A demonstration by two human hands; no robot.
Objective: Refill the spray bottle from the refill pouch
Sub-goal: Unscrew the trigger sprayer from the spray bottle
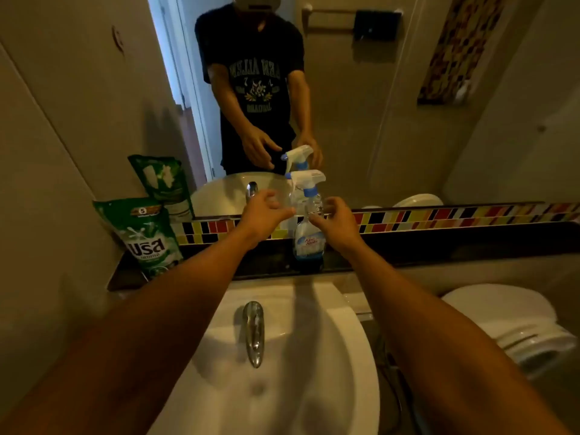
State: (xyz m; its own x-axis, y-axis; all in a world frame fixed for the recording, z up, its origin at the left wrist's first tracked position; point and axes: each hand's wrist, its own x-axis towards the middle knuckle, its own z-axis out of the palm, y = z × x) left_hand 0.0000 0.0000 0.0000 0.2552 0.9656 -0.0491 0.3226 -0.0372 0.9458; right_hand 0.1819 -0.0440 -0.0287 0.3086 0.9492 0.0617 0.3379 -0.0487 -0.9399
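Nearest, the white sink (329, 356) fills the lower centre, with its chrome tap (253, 332) pointing toward the viewer; a toilet (508, 321) sits to the right. Both forearms extend over the basin toward the far ledge. On that dark surface (439, 249), the spray bottle (309, 233) stands upright at centre, its white and blue trigger head (309, 182) still screwed on. The left hand (266, 211) is released, fingers spread, just left of the bottle's neck and apparently not touching it. The right hand (337, 219) is loosely curled close beside the neck on the right; whether its fingertips already touch the bottle cannot be told. The refill pouch (142, 238), green and upright, leans at the far left end of the surface, well apart from the bottle and untouched. Judged from this layout, the task is at its start: the bottle is not yet gripped, the trigger head is not removed, the pouch looks unopened, and nothing has been poured. Remaining steps: unscrew the head, fetch and open the pouch, pour, recap. Behind the surface runs a strip of coloured tiles (455, 216), then the mirror (376, 105). The tap stands under the reach path, and the mirror lies close behind the bottle, limiting room for tilting the pouch.
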